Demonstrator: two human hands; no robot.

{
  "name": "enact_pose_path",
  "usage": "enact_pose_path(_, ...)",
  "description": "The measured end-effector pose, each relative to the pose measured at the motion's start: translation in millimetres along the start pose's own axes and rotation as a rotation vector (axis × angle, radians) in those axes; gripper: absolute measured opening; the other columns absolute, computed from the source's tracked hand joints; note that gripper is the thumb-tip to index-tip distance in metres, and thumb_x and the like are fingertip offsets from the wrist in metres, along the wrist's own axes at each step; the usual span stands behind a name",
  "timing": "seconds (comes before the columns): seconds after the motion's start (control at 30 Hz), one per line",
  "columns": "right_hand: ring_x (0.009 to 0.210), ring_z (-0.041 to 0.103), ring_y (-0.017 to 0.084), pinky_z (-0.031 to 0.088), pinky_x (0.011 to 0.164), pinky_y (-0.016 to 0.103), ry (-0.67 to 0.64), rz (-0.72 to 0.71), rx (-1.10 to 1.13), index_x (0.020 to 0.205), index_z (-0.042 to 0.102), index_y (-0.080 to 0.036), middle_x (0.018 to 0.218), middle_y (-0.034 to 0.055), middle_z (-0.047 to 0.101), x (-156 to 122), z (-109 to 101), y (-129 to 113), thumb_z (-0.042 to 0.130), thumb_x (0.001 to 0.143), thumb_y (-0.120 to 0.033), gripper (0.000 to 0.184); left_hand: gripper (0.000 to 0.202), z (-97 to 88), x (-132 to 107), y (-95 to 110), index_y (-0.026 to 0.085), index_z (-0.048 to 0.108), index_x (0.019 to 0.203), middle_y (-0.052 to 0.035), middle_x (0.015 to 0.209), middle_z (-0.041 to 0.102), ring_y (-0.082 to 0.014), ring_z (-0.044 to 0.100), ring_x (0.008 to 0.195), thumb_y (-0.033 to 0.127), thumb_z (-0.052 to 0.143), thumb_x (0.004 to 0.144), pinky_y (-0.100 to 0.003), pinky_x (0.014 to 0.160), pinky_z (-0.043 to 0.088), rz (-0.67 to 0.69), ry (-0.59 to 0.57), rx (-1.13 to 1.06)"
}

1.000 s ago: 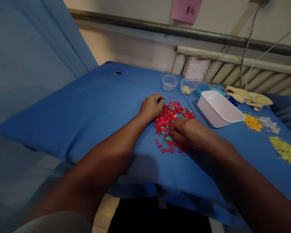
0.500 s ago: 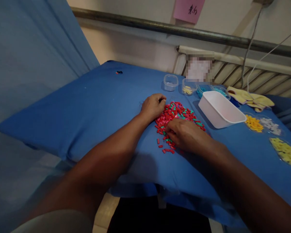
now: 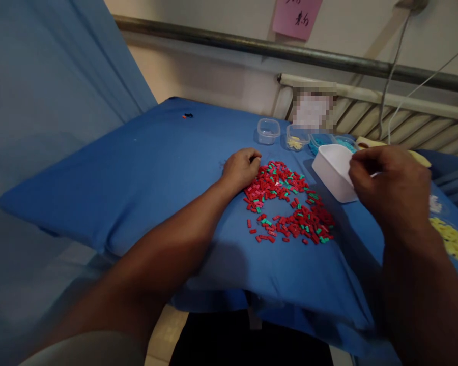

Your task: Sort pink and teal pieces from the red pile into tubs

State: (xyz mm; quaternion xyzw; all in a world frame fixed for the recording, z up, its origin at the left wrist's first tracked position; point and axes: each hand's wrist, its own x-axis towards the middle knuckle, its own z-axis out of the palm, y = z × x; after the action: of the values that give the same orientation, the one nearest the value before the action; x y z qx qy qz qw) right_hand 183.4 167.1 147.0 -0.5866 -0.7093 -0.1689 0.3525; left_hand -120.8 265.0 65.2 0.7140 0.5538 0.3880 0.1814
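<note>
The heap of small red and green pieces (image 3: pixel 290 203) lies on the blue pillow (image 3: pixel 148 168). Its long axis runs from the far left, by the left hand (image 3: pixel 241 169), down to the near right. The single pieces are short bars that point every way. The left hand rests on the pillow at the heap's far-left edge, knuckles touching the outermost pieces. Its grip is curled into a loose fist, and what it encloses, if anything, is hidden. The right hand (image 3: pixel 391 185) hangs in the air over the near-right end of the white tub (image 3: pixel 330 170). Its grip is pinched shut, thumb against fingertips, and whether a piece sits between them cannot be told. The tub stands mouth up just right of the heap, long axis running from near left to far right. Half a second ago the right hand lay flat on the heap's near side. It has since lifted clear and crossed to the tub, uncovering a spread of pieces toward the near right. The left hand has not moved. Behind the heap stand two small clear containers (image 3: pixel 268 130), and a heap of yellow pieces (image 3: pixel 452 239) lies at the far right.
</note>
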Motion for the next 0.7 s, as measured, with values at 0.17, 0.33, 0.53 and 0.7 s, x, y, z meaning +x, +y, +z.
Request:
enact_pose_path(0.17, 0.100, 0.072, 0.034, 0.052, 0.086, 0.046, -0.170, 0.115, -0.098, 0.109, 0.080, -0.020, 0.107, 0.0167, 0.080, -4.8, 2.5, 33.7, 0.065, 0.096, -0.032, 0.023, 0.025, -1.9, -0.4, 2.8, 0.022, 0.083, 0.114, -0.0046, 0.113, 0.082, -0.0243, 0.074, 0.103, 0.023, 0.062, 0.099, -0.036, 0.095, 0.057, -0.024, 0.004, 0.024)
enact_pose_path(0.33, 0.105, 0.073, 0.035, 0.053, 0.093, 0.047, -0.182, 0.070, -0.117, 0.118, 0.082, -0.017, 0.113, 0.0184, 0.081, -9.7, 13.4, 18.9, 0.059, 0.101, -0.032, 0.033, 0.026, -1.9, -0.4, 2.6, 0.023, 0.083, 0.114, -0.0042, 0.112, 0.082, -0.0240, 0.075, 0.103, 0.023, 0.062, 0.099, -0.036, 0.095, 0.057, -0.015, 0.004, 0.017)
enact_pose_path(0.53, 0.111, 0.072, 0.033, 0.056, 0.099, 0.047, -0.193, -0.075, -0.100, 0.116, 0.082, -0.016, 0.115, 0.0164, 0.081, -13.8, 23.8, -4.2, 0.057, 0.104, -0.027, 0.030, 0.027, -0.7, -0.8, 2.2, 0.021, 0.082, 0.115, -0.0044, 0.114, 0.083, -0.0240, 0.075, 0.105, 0.022, 0.061, 0.100, -0.035, 0.094, 0.057, 0.006, 0.014, 0.013)
enact_pose_path(0.7, 0.104, 0.075, 0.030, 0.059, 0.096, 0.046, -0.202, -0.359, 0.223, 0.116, 0.080, -0.019, 0.111, 0.0128, 0.082, -25.9, 37.3, -49.3, 0.060, 0.107, -0.023, 0.022, 0.027, -0.6, -1.7, 3.5, 0.022, 0.082, 0.116, -0.0039, 0.118, 0.082, -0.0235, 0.075, 0.109, 0.022, 0.061, 0.100, -0.035, 0.097, 0.056, -0.001, 0.006, 0.039)
